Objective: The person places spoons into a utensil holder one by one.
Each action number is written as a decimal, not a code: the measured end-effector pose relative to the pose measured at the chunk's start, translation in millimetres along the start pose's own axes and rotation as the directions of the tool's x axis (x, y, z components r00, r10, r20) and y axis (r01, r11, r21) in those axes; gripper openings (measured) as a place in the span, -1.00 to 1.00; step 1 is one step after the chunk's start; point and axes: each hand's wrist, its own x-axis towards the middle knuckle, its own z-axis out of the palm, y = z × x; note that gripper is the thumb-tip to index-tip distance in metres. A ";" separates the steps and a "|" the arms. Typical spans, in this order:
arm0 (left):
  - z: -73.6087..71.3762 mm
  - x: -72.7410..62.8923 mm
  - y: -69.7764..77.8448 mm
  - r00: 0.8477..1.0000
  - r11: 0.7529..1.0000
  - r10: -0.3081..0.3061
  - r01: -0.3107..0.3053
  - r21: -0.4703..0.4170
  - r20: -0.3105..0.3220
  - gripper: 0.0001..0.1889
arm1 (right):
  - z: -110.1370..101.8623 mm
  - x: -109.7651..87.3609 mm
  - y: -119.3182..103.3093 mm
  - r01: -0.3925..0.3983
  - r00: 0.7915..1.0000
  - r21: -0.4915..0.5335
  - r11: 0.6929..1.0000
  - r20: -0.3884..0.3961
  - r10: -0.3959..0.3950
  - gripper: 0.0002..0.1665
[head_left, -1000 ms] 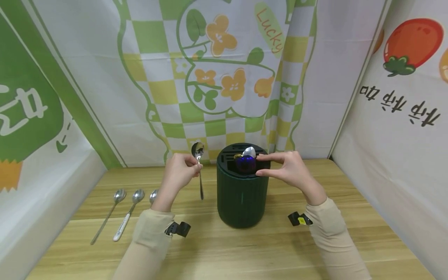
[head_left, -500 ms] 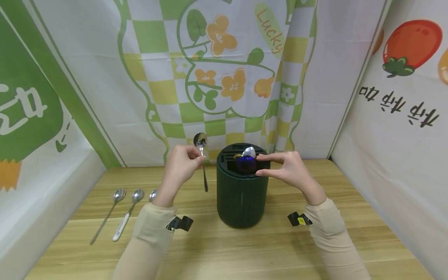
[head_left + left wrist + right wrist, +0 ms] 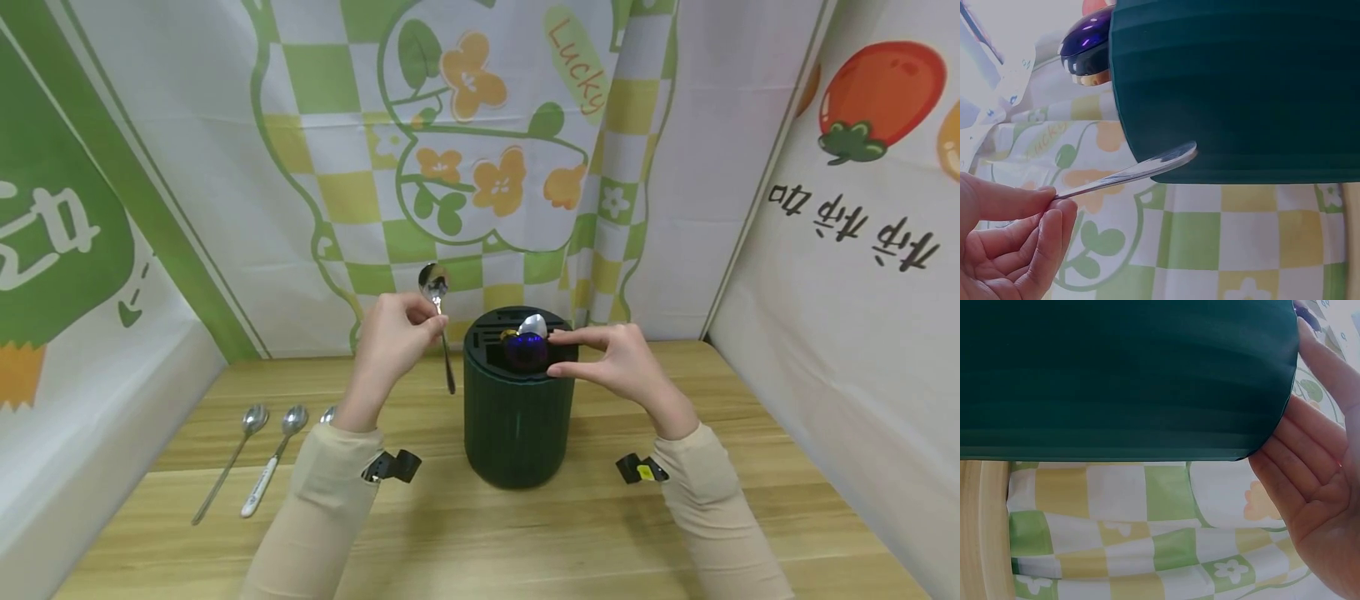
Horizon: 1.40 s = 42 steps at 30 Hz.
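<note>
While the right hand (image 3: 626,360), fingers apart, touches the green canister (image 3: 517,433), the left hand (image 3: 393,337) pinches a spoon (image 3: 1141,170), likely light, stiff, slippery and best held by the handle, between its fingertips.

Long beige sleeves on both arms: left sleeve (image 3: 318,500), right sleeve (image 3: 722,504), plain fabric, creased along the forearm, looser bunched cuffs at the wrists. Small black camera on each wrist, left camera (image 3: 406,465) and right camera (image 3: 627,467), blocky housings, black mounts. Yellow patch (image 3: 645,472) on the right mount. Left hand (image 3: 397,340) and right hand (image 3: 618,360) both bare
</note>
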 end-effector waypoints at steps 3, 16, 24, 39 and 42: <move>-1.1 2.0 3.5 1.000 0.999 0.009 -0.010 -0.033 -0.010 -0.85 | -0.3 -0.1 -0.2 -0.004 1.000 0.004 1.000 0.002 0.004 -0.53; -5.3 10.7 16.7 0.996 0.997 0.051 -0.055 -0.054 -0.069 -0.86 | -0.9 -0.4 -0.9 -0.042 0.999 0.021 0.999 0.023 0.041 -0.53; -3.8 16.9 24.5 0.994 0.995 0.051 -0.059 -0.080 -0.100 -0.87 | -1.2 -0.3 -2.0 -0.046 0.999 0.025 0.999 0.028 0.045 -0.53; 0.7 22.7 35.2 0.987 0.987 0.094 -0.110 -0.118 -0.132 -0.87 | -2.2 -1.2 -4.2 -0.069 0.997 0.050 0.996 0.039 0.067 -0.54; 2.5 23.6 36.2 0.987 0.986 0.098 -0.113 -0.119 -0.128 -0.86 | -2.4 -1.4 -4.4 -0.066 0.997 0.053 0.996 0.036 0.064 -0.54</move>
